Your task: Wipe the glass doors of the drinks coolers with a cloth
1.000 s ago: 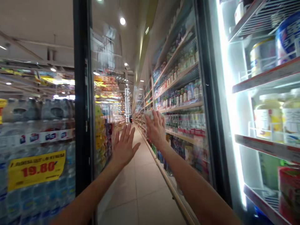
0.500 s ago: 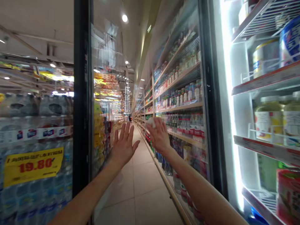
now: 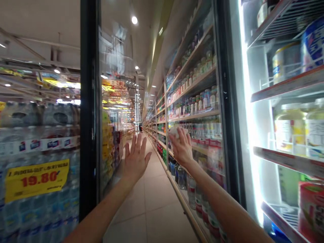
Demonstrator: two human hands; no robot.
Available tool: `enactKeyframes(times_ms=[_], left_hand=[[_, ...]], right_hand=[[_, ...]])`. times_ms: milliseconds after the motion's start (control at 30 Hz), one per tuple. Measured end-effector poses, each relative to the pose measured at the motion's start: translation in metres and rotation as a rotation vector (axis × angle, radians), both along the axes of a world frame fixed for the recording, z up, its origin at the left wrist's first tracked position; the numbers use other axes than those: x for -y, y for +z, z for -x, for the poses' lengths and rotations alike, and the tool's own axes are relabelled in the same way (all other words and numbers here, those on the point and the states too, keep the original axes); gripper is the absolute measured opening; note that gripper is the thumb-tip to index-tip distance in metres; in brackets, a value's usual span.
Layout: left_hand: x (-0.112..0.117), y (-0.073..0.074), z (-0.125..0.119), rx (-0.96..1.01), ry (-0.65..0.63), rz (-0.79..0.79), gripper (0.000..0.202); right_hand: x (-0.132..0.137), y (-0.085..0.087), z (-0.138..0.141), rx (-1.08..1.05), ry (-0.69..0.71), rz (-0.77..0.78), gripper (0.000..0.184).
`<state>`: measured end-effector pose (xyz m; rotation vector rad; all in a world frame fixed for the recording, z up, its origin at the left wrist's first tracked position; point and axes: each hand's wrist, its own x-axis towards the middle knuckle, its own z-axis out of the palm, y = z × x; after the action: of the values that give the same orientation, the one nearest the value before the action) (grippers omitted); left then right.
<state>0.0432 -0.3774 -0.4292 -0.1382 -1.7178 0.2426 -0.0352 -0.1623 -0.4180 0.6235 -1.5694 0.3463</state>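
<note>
While your right hand [image 3: 182, 148] holds a pale cloth [image 3: 173, 130] against the glass door [image 3: 89, 84], its fingers laid over the cloth, your left hand [image 3: 137, 159] has its fingers spread and free of any object, palm toward the pane; whether it touches the glass, you can't tell. You have the cloth at about mid-height, right of the pane's centre and short of its right edge. Judging by that, your cloth work seems under way, not finished; no clear boundary shows you what is done or left. Beyond the door's left edge you can read 19.80 in red on a yellow price sign [image 3: 36, 180], its smaller print blurred. Past the right edge, the blue tub's [image 3: 312, 45] white lettering and the yellow bottles' [image 3: 290, 128] labels stay illegible.
</note>
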Motion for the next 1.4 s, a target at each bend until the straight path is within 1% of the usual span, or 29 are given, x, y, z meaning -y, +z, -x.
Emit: enactKeyframes(times_ms=[33, 67, 100, 133, 200, 233, 267, 300, 333, 367, 467, 533, 567, 633, 733, 800, 833, 867, 900, 1000, 1033, 1067, 1100, 1133, 1200, 1267, 1300, 1333, 1400], left_hand=[[0.0, 0.0, 0.0, 0.002, 0.002, 0.009, 0.057], [0.0, 0.0, -0.001, 0.002, 0.005, 0.015, 0.057], [0.0, 0.0, -0.001, 0.005, 0.011, 0.016, 0.056], [-0.001, -0.001, -0.002, 0.009, 0.017, 0.01, 0.056], [-0.005, -0.003, -0.003, 0.016, 0.024, -0.008, 0.055], [-0.008, -0.006, -0.004, 0.018, 0.024, -0.019, 0.054], [-0.011, -0.009, -0.004, 0.019, 0.022, -0.026, 0.054], [-0.014, -0.013, -0.005, 0.021, 0.018, -0.028, 0.054], [-0.016, -0.018, -0.005, 0.026, 0.012, -0.024, 0.054], [-0.018, -0.023, -0.005, 0.035, 0.006, -0.017, 0.054], [-0.019, -0.037, -0.006, 0.065, 0.003, 0.003, 0.055], [-0.019, -0.042, -0.007, 0.072, 0.013, 0.008, 0.057], [-0.018, -0.042, -0.008, 0.071, 0.018, 0.008, 0.057], [-0.019, -0.042, -0.009, 0.072, 0.027, 0.009, 0.056], [-0.02, -0.041, -0.009, 0.079, 0.034, -0.001, 0.056], [-0.022, -0.041, -0.009, 0.079, 0.031, -0.006, 0.056], [-0.022, -0.041, -0.009, 0.073, 0.029, -0.007, 0.056], [-0.022, -0.042, -0.009, 0.065, 0.026, -0.005, 0.055], [-0.022, -0.042, -0.008, 0.057, 0.021, -0.001, 0.055], [-0.02, -0.042, -0.008, 0.05, 0.012, 0.009, 0.056], [-0.02, -0.042, -0.008, 0.052, 0.012, 0.01, 0.056], [-0.02, -0.042, -0.009, 0.057, 0.012, 0.011, 0.056], [-0.02, -0.042, -0.009, 0.059, 0.012, 0.012, 0.057], [-0.02, -0.042, -0.01, 0.061, 0.011, 0.01, 0.057], [-0.022, -0.042, -0.01, 0.07, 0.006, -0.002, 0.056], [-0.023, -0.043, -0.011, 0.085, -0.008, -0.024, 0.056], [-0.024, -0.042, -0.011, 0.093, -0.017, -0.038, 0.056], [-0.025, -0.042, -0.01, 0.098, -0.026, -0.049, 0.057], [-0.026, -0.043, -0.01, 0.099, -0.04, -0.06, 0.056]], right_hand=[[-0.001, -0.003, -0.001, 0.004, -0.004, -0.063, 0.043], [-0.008, -0.006, 0.001, 0.025, -0.019, -0.07, 0.043], [-0.021, -0.008, 0.005, 0.059, -0.041, -0.017, 0.042], [-0.038, -0.009, 0.011, 0.1, -0.067, 0.092, 0.043], [-0.068, -0.01, 0.023, 0.186, -0.112, 0.387, 0.046], [-0.077, -0.01, 0.026, 0.214, -0.123, 0.51, 0.047], [-0.078, -0.01, 0.027, 0.225, -0.126, 0.588, 0.048], [-0.072, -0.011, 0.025, 0.218, -0.119, 0.608, 0.049], [-0.059, -0.012, 0.02, 0.193, -0.102, 0.568, 0.048], [-0.041, -0.015, 0.012, 0.158, -0.08, 0.477, 0.047], [0.017, -0.026, -0.013, 0.051, 0.003, 0.066, 0.045], [0.031, -0.033, -0.02, 0.014, 0.023, -0.114, 0.046], [0.027, -0.036, -0.018, 0.009, 0.013, -0.133, 0.045], [0.0, -0.041, -0.006, 0.031, -0.047, -0.025, 0.043], [-0.055, -0.043, 0.017, 0.12, -0.169, 0.347, 0.044], [-0.07, -0.044, 0.023, 0.171, -0.202, 0.54, 0.046], [-0.068, -0.046, 0.021, 0.178, -0.197, 0.56, 0.046], [-0.059, -0.049, 0.016, 0.171, -0.178, 0.523, 0.046], [-0.047, -0.053, 0.009, 0.154, -0.151, 0.435, 0.045], [-0.01, -0.067, -0.007, 0.082, -0.052, 0.05, 0.044], [-0.007, -0.07, -0.009, 0.065, -0.033, -0.037, 0.044], [-0.01, -0.074, -0.007, 0.057, -0.03, -0.072, 0.044], [-0.019, -0.077, -0.002, 0.063, -0.045, -0.054, 0.044], [-0.034, -0.08, 0.004, 0.082, -0.076, 0.025, 0.043], [-0.069, -0.082, 0.02, 0.166, -0.154, 0.299, 0.045], [-0.095, -0.082, 0.031, 0.252, -0.199, 0.554, 0.049], [-0.098, -0.082, 0.032, 0.273, -0.204, 0.618, 0.05], [-0.094, -0.081, 0.03, 0.273, -0.197, 0.626, 0.05], [-0.069, -0.082, 0.018, 0.215, -0.167, 0.508, 0.048]])
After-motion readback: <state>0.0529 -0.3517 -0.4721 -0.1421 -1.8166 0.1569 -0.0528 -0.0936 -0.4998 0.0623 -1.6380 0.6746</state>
